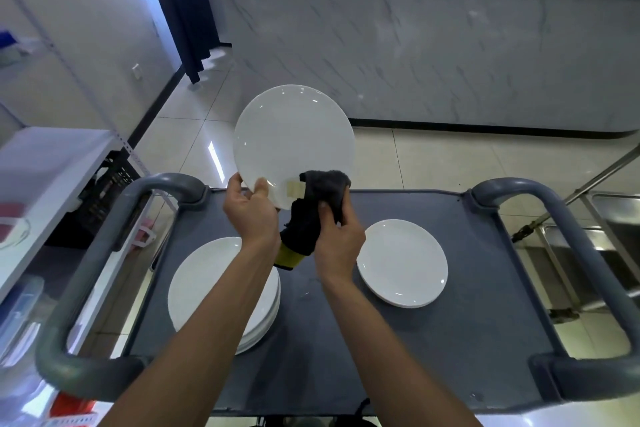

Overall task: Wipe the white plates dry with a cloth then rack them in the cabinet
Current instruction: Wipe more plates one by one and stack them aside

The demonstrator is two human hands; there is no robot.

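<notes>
A white plate (292,139) is held up, tilted, above the far edge of a grey cart (381,340). My left hand (251,211) grips its lower left rim with the thumb on the front. My right hand (337,236) holds a dark grey cloth (317,204) with a yellow end against the plate's lower right rim. A stack of white plates (207,288) lies on the cart's left side, partly hidden by my left forearm. A single white plate (401,262) lies on the cart's right side.
The cart has raised grey handles at the left (104,253) and right (571,236). A white shelf unit (45,177) stands to the left, a steel sink (609,236) to the right, and a marble-fronted counter (433,45) across the tiled floor.
</notes>
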